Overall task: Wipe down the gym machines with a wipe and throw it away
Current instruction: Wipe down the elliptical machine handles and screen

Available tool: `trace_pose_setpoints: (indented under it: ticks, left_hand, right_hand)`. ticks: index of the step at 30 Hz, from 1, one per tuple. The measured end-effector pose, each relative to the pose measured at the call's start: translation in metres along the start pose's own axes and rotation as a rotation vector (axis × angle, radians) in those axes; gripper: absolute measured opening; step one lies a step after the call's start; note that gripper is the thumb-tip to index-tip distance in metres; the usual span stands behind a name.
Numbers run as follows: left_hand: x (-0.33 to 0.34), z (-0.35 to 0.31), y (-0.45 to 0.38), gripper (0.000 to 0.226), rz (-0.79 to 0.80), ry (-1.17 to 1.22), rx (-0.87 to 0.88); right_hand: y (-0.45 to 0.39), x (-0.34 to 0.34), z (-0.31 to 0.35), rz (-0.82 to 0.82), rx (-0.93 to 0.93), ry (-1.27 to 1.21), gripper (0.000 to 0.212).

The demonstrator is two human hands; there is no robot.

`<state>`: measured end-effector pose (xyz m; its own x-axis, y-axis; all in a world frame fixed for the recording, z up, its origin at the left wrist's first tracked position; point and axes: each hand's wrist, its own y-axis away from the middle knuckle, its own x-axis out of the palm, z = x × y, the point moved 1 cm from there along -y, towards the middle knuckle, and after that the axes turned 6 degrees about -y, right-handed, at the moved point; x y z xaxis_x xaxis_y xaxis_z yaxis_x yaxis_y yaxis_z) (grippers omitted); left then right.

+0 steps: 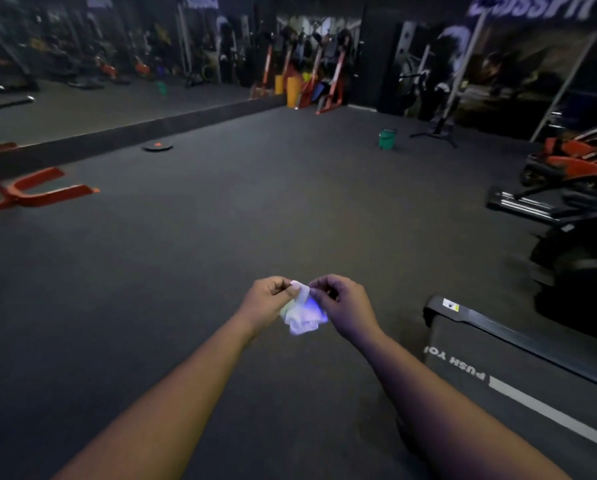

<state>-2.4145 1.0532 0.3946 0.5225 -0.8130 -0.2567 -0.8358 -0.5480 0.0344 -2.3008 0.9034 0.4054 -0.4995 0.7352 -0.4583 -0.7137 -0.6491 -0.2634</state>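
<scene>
Both forearms reach forward over the dark floor, and the two hands meet in front of the person. The left hand (268, 299) has its fingers curled and pinches the upper edge of the wipe (302, 315) between thumb and fingertips. The right hand (342, 301) is curled as well and pinches the same edge just beside the left one. The wipe hangs below and between the hands in a crumpled bunch.

I judge the wipe to be very light, soft and limp, maybe a little damp, so it has no shape of its own. It is better to hold it by an edge or a corner to open it, and flat under the palm for wiping. A hard pull from two sides could tear it.

To the right of the hands, near, lies the treadmill (518, 372), which has printed letters on its belt. Further to the right stand more machines (574, 168). Far ahead and a little right of the hands a green bucket (387, 138) stands on the floor; I cannot tell if it is for waste.
</scene>
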Motion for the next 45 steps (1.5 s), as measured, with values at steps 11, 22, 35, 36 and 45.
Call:
trace_pose_setpoints:
  ticks: [11,22,35,36,45]
  left_hand:
    - [-0.001,0.048,-0.221,0.017,0.066,0.119,-0.008]
    - [0.031,0.003,-0.439,0.037,0.459,0.137,0.034]
    - [0.131,-0.079,-0.731,0.025,0.314,-0.109,0.164]
    - [0.138,-0.091,-0.755,0.029,0.234,-0.201,0.166]
    - [0.196,-0.153,-0.909,0.031,0.429,0.11,0.027]
  right_hand:
    - [-0.158,0.025,-0.092,-0.288,0.211,-0.091,0.011]
    - [-0.327,-0.001,-0.142,-0.425,0.342,-0.355,0.004]
    - [-0.574,-0.12,-0.247,-0.696,0.209,-0.334,0.007]
    - [-0.599,-0.133,-0.253,-0.724,0.162,-0.274,0.008]
    - [-0.771,-0.192,-0.306,-0.577,-0.146,0.349,0.009]
